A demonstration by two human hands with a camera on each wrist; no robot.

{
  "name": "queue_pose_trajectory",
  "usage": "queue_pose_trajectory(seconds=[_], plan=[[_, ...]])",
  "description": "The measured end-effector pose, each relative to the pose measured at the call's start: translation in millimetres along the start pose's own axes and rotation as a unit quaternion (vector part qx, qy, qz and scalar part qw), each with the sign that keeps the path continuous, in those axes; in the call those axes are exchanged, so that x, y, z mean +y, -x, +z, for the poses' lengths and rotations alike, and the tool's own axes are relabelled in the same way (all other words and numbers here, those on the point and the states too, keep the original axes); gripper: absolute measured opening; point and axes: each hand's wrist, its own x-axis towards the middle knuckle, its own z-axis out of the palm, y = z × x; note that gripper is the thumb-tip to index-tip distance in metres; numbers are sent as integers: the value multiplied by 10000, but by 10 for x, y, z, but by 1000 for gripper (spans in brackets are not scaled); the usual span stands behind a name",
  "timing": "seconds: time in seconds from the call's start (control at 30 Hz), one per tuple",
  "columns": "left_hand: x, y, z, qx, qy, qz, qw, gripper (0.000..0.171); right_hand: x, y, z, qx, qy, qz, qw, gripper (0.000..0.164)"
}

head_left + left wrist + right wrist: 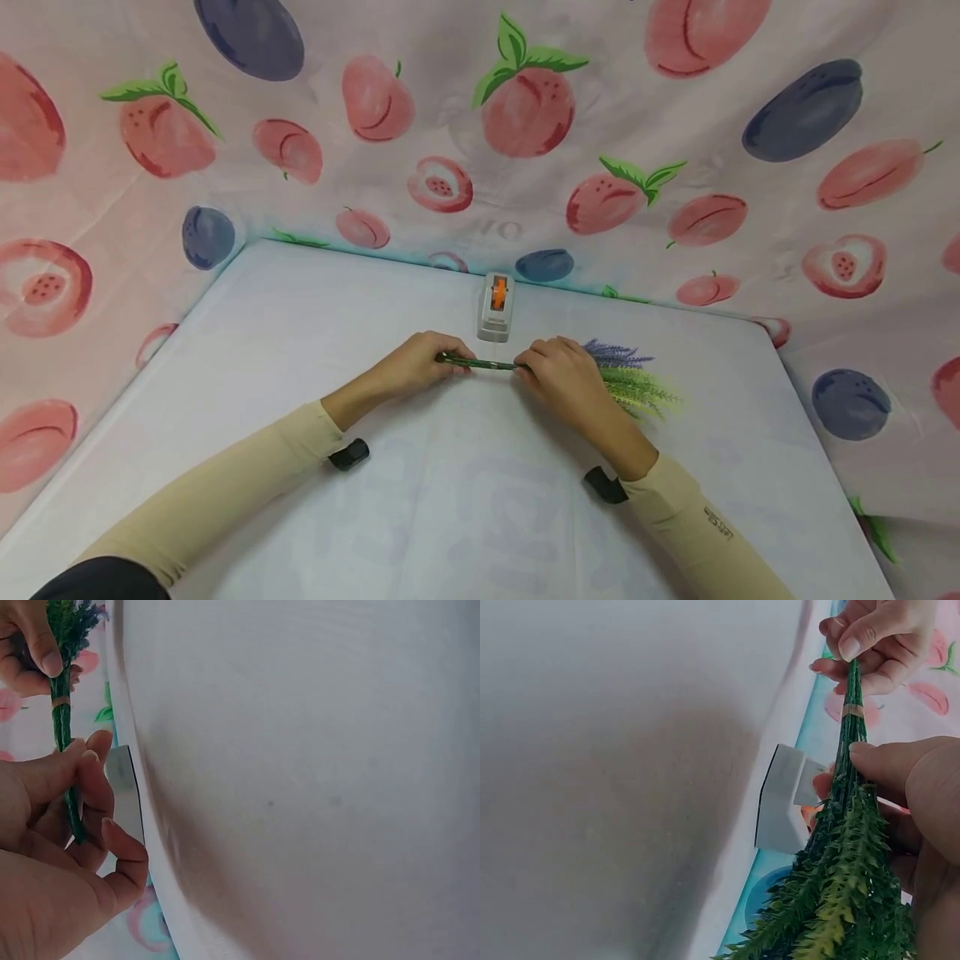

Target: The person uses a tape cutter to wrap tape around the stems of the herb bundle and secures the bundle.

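Observation:
A bunch of artificial flower stems [491, 364], with green, yellowish and purple sprigs [633, 385], lies crosswise between both hands, just above the table. My left hand [423, 364] pinches the bare stem ends between thumb and fingers. Further along, my right hand [564, 382] grips the stems close to where the leaves begin; the sprigs spread out beyond it to the right. A narrow brownish band [853, 710] wraps the stems between the two hands, also visible as a band [61, 700] in the left wrist view.
A grey tape dispenser [492, 327] with an orange wheel stands just beyond the hands, near the table's back edge. White cloth covers the table [465, 500]. Fruit-printed curtain [420, 100] rises behind it and along the sides.

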Motion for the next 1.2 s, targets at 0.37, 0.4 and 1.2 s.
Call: queue_pose_trajectory(seconds=[0.37, 0.4, 1.2], plan=[[-20, -9, -9, -37, -203, 119, 9997, 17, 4, -42, 50, -169, 49, 143, 9997, 11], [-19, -10, -11, -49, -196, 117, 9997, 16, 5, -44, 55, -189, 49, 163, 9997, 12], [-26, -32, -47, -189, 660, -555, 9961, 15, 59, -79, 62, 112, -97, 194, 9997, 18]])
